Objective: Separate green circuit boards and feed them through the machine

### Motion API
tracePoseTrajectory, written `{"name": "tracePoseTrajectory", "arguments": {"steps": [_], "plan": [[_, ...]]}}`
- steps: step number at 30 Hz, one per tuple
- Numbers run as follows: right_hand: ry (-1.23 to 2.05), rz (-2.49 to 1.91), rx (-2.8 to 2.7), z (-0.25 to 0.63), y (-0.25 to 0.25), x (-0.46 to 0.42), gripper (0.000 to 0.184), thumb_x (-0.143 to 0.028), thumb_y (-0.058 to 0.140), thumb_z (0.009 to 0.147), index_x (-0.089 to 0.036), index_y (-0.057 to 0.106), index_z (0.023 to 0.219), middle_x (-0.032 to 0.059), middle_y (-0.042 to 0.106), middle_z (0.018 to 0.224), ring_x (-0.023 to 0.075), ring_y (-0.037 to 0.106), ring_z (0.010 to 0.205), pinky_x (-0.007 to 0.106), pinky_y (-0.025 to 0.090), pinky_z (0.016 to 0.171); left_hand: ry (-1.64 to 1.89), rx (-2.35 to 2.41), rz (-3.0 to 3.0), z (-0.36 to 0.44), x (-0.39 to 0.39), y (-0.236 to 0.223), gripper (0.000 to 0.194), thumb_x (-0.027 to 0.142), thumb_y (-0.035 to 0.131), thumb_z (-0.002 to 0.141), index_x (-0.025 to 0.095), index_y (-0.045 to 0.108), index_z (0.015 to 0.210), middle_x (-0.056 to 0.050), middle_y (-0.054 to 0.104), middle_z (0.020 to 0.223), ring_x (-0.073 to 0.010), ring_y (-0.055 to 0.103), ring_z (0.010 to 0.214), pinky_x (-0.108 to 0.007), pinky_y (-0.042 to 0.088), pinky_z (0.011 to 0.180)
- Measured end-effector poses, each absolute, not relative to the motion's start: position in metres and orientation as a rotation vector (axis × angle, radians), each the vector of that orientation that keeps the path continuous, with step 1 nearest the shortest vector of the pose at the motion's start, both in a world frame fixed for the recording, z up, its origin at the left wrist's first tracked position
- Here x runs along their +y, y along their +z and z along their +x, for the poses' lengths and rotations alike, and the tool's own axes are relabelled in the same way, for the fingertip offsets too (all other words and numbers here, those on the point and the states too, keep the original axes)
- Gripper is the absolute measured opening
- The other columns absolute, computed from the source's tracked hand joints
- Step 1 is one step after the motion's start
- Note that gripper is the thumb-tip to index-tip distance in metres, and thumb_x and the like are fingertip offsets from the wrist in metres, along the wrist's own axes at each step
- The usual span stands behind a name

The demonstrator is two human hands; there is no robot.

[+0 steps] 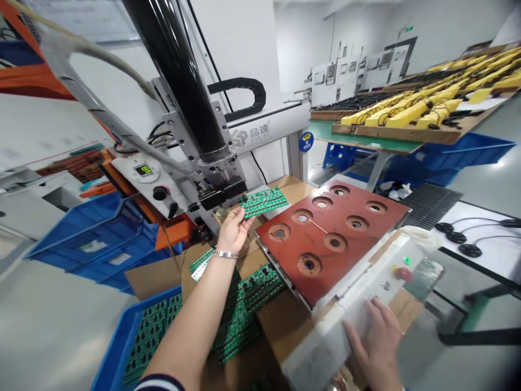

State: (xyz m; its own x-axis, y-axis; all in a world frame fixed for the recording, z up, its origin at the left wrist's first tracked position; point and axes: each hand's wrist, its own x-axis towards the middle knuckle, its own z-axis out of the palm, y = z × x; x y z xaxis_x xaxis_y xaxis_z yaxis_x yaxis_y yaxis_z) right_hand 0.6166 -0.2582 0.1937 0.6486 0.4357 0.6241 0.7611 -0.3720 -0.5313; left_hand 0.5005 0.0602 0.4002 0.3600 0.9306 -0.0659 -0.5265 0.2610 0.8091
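Observation:
My left hand (235,227) pinches the near left end of a green circuit board (265,202), holding it up beside the machine's dispensing head (223,191). My right hand (376,339) rests with fingers spread on the pale control box (345,320) along the front of the machine. Between the hands lies a red-brown fixture plate (297,250) with several round recesses. A thin copper-coloured rod (317,226) lies across it. More green circuit boards (260,285) are stacked on cardboard below my left forearm.
A blue bin (106,347) of circuit boards stands at lower left, near stacked blue crates (93,233). The control box carries a red button (402,273) and a lit green button (407,260). Yellow parts (407,106) fill trays at the back right. Black round parts with cables (470,250) lie at right.

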Motion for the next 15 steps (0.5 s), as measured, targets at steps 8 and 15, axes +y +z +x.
{"name": "tracePoseTrajectory", "arguments": {"steps": [8, 15], "plan": [[-0.481, -2.027, -0.926, 0.6173, 0.1941, -0.2580, 0.066, -0.063, 0.044, 0.082, -0.012, 0.043, 0.124, 0.0191, 0.045, 0.124, 0.0362, 0.038, 0.120, 0.061, 0.034, 0.097, 1.100, 0.620, 0.764, 0.5025, 0.0619, 0.4012, 0.006, 0.012, 0.059, 0.083, 0.013, 0.062, 0.089, -0.002, 0.064, 0.088, -0.0134, 0.062, 0.072, -0.030, 0.054, 0.062], [-0.475, -2.038, -0.934, 0.6177, 0.1935, -0.2588, 0.070, -0.066, 0.043, 0.080, -0.011, 0.043, 0.124, 0.0198, 0.046, 0.124, 0.0369, 0.038, 0.121, 0.061, 0.033, 0.098, 1.124, 0.618, 0.751, 0.5030, 0.0630, 0.4023, 0.007, 0.012, 0.059, 0.084, 0.013, 0.062, 0.090, -0.002, 0.064, 0.090, -0.0139, 0.062, 0.074, -0.031, 0.055, 0.063]]}}
